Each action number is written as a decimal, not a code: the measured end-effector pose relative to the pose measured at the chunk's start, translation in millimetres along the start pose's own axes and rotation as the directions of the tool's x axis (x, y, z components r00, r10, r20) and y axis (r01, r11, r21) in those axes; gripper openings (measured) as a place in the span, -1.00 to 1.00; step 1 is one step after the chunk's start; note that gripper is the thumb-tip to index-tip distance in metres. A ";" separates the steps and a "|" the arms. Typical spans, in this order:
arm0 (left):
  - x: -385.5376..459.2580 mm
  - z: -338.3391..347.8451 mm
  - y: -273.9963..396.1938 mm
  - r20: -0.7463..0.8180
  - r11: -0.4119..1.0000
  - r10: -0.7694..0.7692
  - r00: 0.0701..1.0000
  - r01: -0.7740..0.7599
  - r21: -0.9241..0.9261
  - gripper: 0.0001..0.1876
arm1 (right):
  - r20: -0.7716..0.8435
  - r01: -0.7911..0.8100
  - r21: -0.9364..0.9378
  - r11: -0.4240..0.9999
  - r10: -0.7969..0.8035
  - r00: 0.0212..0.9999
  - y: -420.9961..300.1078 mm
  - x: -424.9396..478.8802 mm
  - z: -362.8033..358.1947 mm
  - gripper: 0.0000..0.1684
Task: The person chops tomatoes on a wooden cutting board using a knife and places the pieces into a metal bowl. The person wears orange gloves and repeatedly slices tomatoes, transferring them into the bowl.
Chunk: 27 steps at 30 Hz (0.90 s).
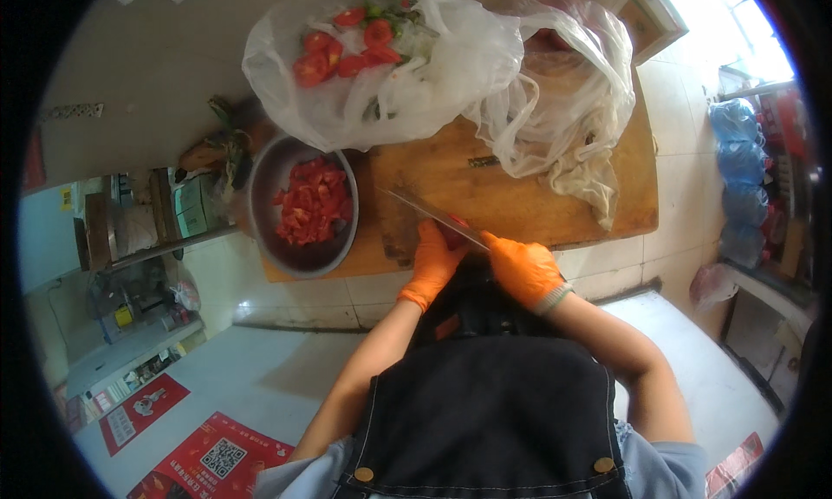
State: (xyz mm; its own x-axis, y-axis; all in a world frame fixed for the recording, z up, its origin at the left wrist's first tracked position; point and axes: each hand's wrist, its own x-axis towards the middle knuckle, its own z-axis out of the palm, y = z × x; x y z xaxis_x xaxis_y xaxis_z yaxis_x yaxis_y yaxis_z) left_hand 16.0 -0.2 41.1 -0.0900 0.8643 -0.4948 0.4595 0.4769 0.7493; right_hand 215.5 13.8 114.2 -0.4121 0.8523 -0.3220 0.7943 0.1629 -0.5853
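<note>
Both of my hands wear orange gloves at the near edge of a wooden cutting board [520, 206]. My right hand [525, 268] grips a knife, whose long blade [426, 209] slants up to the left. Under the blade, my left hand [434, 261] holds a red piece of tomato [453, 234], partly hidden by the knife and fingers. Left of my hands stands a metal bowl [255, 216] with chopped tomato [312, 203] in it. Beyond the board's far edge, a white plastic bag [448, 57] carries tomato slices [351, 50] and green scraps.
A second plastic bag [565, 89] lies at the back right of the board, beside a crumpled pale cloth [588, 183]. Green stalks [234, 154] lie behind the bowl. Large blue water bottles [741, 180] stand far right. Red printed sheets [221, 457] are at lower left.
</note>
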 end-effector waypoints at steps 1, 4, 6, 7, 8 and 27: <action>2.9 2.8 -11.3 -0.027 0.996 0.039 0.999 -0.037 0.082 -0.24 | -0.011 -0.011 -0.004 1.000 0.011 1.000 10.2 -12.6 1.2 -0.70; 2.6 6.8 -19.7 -0.057 0.976 0.118 0.991 -0.105 0.192 -0.19 | -0.008 -0.043 -0.026 0.999 0.043 0.999 18.2 -9.1 15.3 -0.70; 0.2 6.4 -17.9 -0.057 0.968 0.154 0.986 -0.139 0.208 -0.17 | 0.008 -0.059 -0.039 0.997 0.060 0.998 11.3 7.9 22.0 -0.73; -0.5 4.7 -17.5 -0.055 0.964 0.176 0.983 -0.161 0.211 -0.17 | 0.012 -0.066 -0.042 0.997 0.066 0.998 2.4 21.3 23.2 -0.76; 0.0 2.8 -16.9 -0.053 0.960 0.198 0.979 -0.182 0.213 -0.16 | 0.015 -0.073 -0.046 0.996 0.074 0.997 -1.6 29.4 22.1 -0.79; 18.8 -34.9 3.2 -0.200 0.947 0.221 0.955 -0.161 0.277 -0.17 | -0.230 -0.303 -0.058 0.951 0.283 0.931 41.6 -14.3 16.2 -0.71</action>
State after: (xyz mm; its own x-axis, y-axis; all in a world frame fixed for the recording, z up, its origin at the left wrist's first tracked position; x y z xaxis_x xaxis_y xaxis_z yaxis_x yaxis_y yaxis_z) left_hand -15.1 23.1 49.6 -0.1609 0.9624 -0.2189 0.6946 0.2679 0.6677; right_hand 247.3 0.3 82.4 -0.0565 0.9540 -0.2944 0.9064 -0.0747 -0.4158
